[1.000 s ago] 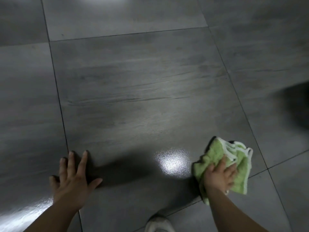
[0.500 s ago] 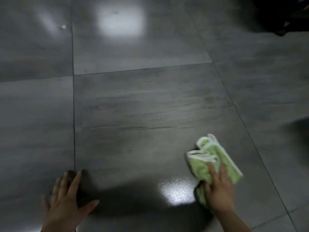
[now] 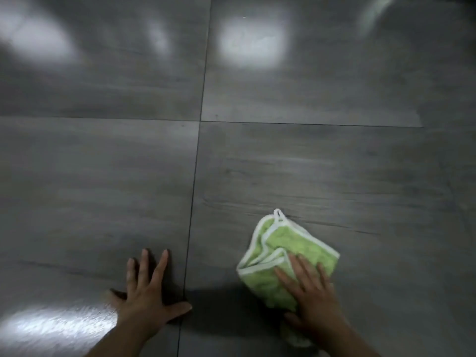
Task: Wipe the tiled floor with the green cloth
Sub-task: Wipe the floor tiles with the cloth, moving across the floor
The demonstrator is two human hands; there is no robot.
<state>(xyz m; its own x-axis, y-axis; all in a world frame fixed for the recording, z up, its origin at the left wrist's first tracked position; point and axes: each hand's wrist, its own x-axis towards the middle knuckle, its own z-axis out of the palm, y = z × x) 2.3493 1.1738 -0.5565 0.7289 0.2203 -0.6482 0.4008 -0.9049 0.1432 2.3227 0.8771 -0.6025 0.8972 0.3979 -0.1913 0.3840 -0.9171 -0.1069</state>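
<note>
Head view: left hand [image 3: 147,297] flat on the floor [image 3: 334,163], right hand [image 3: 315,298] on the cloth [image 3: 288,244].

Nearest, the left hand lies released with fingers spread, holding nothing, its thumb tip reaching a grout line [image 3: 193,202]. The right hand presses straight, unclenched fingers onto the crumpled green, white-edged cloth, which lies on the tile right of that line. Farther off, pale glare patches [image 3: 252,42] mark the grey tiles.

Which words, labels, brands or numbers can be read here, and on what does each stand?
None can be read. The green cloth under the right hand shows only a white border, no label with text. The tiled floor, where the left hand rests, bears only grout lines and glare.
</note>
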